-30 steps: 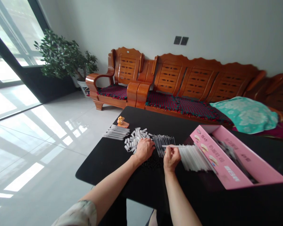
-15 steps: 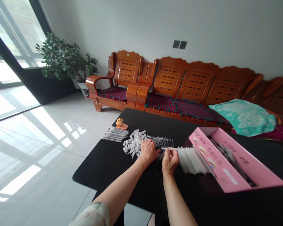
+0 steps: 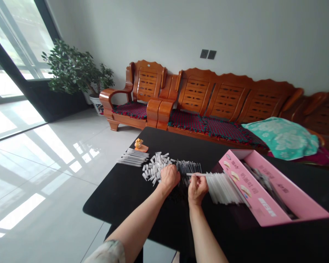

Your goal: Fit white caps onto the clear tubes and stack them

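Observation:
My right hand [image 3: 197,189] is closed in a pinch on a thin white tube [image 3: 201,174] held level above the black table [image 3: 126,190]. My left hand [image 3: 169,176] rests with fingers curled on the edge of a heap of small white caps [image 3: 155,167], beside a bundle of thin dark refills [image 3: 188,168]; what its fingers hold is hidden. A row of white tubes [image 3: 224,187] lies right of my right hand, against an open pink box [image 3: 265,204].
A neat stack of finished white pens [image 3: 133,157] lies at the table's far left, with a small orange figurine [image 3: 139,144] behind it. A wooden sofa [image 3: 216,102] with a teal cloth [image 3: 282,137] stands beyond the table. A potted plant [image 3: 74,69] stands by the window.
My left hand slid towards the refills next to my right hand, then drew back onto the caps. The right hand kept its tube almost still.

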A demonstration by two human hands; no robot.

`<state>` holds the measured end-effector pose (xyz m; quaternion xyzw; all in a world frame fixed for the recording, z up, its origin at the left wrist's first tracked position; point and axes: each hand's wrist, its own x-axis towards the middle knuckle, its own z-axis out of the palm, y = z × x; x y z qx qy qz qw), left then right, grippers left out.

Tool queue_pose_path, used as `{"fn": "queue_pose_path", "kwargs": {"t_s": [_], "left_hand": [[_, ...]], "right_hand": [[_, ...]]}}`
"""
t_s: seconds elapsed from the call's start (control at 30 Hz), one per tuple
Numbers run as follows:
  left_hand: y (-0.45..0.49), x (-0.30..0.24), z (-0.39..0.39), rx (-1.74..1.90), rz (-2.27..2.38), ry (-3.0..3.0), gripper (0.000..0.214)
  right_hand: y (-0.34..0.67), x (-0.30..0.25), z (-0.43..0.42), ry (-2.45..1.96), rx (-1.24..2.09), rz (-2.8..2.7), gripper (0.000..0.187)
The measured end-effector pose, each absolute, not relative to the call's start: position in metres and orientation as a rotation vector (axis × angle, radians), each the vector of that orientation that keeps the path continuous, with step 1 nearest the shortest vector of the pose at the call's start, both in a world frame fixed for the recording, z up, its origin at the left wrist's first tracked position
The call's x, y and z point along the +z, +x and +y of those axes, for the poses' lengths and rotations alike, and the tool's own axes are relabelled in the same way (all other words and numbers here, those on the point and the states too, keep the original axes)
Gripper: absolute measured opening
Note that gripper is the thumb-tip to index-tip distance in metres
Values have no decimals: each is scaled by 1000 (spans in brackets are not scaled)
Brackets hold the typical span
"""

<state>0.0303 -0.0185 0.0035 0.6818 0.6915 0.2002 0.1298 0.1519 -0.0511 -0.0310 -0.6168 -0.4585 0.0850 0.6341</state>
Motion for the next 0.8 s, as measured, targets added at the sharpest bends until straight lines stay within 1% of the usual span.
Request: {"fn": "queue_pose_path", "kwargs": {"t_s": [0.1,0.17,0.3,0.37,0.5,0.8], "left_hand": [[15,6,-18,671,1977,1949,16],[1,8,-20,778,1853,2012,17],[-25,8,-30,954,1454,2181,16],[-31,7,-35,1004,1355,2207,17],[-33,4,-40,1062,1351,2292,19],[-31,1,-38,916,1452,2420,20]], "right_hand": [[152,-31,-52,-1403,215,-1055,29],[150,-29,-53,-1382,271,-1043,28],[148,-24,-52,-1281,481,-940,25],[149,-22,-49,-1198,634,-826,24],[155,-18,-44,-1029,861,-646,22],[158,-13,-45,-920,945,-622,22]]}}
